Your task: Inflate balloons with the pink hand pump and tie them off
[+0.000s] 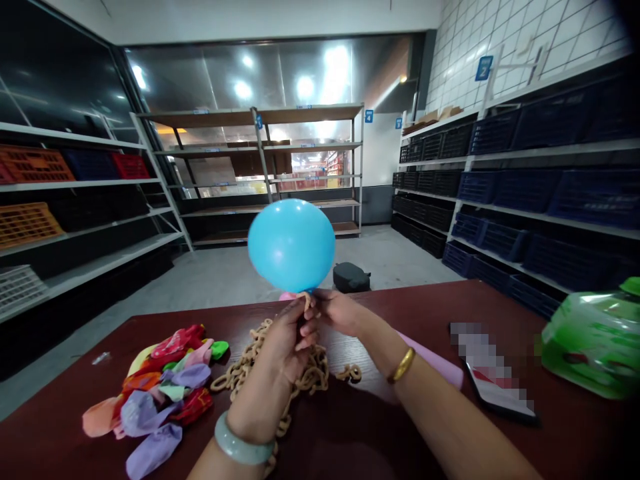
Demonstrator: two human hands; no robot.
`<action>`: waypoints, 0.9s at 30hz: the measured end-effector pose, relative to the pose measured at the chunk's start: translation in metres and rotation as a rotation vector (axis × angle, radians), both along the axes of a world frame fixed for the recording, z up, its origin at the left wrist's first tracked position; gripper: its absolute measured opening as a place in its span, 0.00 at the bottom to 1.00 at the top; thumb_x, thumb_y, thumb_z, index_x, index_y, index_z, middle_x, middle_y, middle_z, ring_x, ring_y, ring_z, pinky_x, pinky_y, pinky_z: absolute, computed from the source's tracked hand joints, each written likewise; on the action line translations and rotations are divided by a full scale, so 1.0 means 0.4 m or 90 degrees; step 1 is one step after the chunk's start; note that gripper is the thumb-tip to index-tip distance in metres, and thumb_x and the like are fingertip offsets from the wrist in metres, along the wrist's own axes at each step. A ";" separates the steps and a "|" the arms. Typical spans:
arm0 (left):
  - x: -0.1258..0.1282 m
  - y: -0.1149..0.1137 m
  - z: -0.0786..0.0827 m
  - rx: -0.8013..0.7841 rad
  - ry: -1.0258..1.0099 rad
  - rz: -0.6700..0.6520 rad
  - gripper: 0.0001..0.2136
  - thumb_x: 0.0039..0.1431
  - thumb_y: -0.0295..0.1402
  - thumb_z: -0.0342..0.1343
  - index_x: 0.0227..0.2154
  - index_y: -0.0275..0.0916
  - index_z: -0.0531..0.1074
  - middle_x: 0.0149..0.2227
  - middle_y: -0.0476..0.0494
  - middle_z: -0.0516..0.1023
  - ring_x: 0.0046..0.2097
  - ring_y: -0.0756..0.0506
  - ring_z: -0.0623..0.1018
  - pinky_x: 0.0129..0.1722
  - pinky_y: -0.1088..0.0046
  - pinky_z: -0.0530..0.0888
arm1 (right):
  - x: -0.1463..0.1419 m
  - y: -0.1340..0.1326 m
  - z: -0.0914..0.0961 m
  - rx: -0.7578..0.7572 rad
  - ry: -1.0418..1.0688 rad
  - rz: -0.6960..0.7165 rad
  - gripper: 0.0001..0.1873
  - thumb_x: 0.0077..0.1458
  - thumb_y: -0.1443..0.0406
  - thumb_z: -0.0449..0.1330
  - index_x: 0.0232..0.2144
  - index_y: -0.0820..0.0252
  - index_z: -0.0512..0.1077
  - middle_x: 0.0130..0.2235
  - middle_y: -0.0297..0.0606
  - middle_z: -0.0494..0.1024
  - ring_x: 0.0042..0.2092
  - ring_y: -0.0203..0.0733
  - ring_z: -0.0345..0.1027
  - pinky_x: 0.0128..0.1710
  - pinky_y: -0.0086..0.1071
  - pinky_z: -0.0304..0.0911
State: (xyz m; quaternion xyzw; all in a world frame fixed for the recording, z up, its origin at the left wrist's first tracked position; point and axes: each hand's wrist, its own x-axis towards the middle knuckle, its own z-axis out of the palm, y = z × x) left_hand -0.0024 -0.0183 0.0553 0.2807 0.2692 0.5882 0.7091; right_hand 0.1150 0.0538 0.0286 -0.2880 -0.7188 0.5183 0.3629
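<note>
An inflated blue balloon [291, 245] stands upright above the table, its neck pointing down into my hands. My left hand [294, 333] is closed, pinching a tan band [306, 298] at the balloon's neck. Right beside it my right hand [340, 311] is closed, with its fingertips at the base of the balloon; the exact grip is partly hidden. Beneath and around my left forearm lies a heap of tan loops [245, 357], like thick rubber bands. Left of this heap is a pile of uninflated balloons [173, 383] in several colours.
A pink tube-like object [435, 360] lies on the dark red table [400, 433] behind my right wrist. Further right are a phone [495, 373] and a green-and-clear jug [590, 343]. A black bag-like object [351, 277] rests on the floor. Shelves with crates [530, 193] line the room.
</note>
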 end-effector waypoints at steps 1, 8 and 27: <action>0.004 -0.001 0.003 -0.012 -0.021 -0.010 0.09 0.53 0.28 0.60 0.28 0.36 0.64 0.23 0.55 0.59 0.16 0.60 0.56 0.11 0.88 0.49 | -0.010 0.003 -0.013 -0.043 0.039 0.035 0.09 0.59 0.61 0.53 0.35 0.60 0.70 0.34 0.38 0.78 0.31 0.39 0.73 0.34 0.35 0.69; -0.012 0.015 -0.005 -0.078 -0.100 -0.044 0.08 0.57 0.22 0.52 0.24 0.35 0.62 0.20 0.54 0.58 0.16 0.60 0.55 0.11 0.88 0.53 | 0.019 0.028 -0.023 -0.062 0.074 0.065 0.16 0.55 0.54 0.59 0.35 0.61 0.72 0.30 0.37 0.77 0.27 0.36 0.69 0.24 0.27 0.61; -0.055 0.086 -0.132 0.109 0.315 0.351 0.14 0.46 0.42 0.63 0.24 0.35 0.71 0.15 0.56 0.60 0.17 0.56 0.57 0.17 0.80 0.53 | -0.046 -0.058 0.033 0.454 -0.168 -0.247 0.01 0.52 0.68 0.62 0.28 0.60 0.73 0.38 0.39 0.74 0.39 0.39 0.68 0.41 0.31 0.61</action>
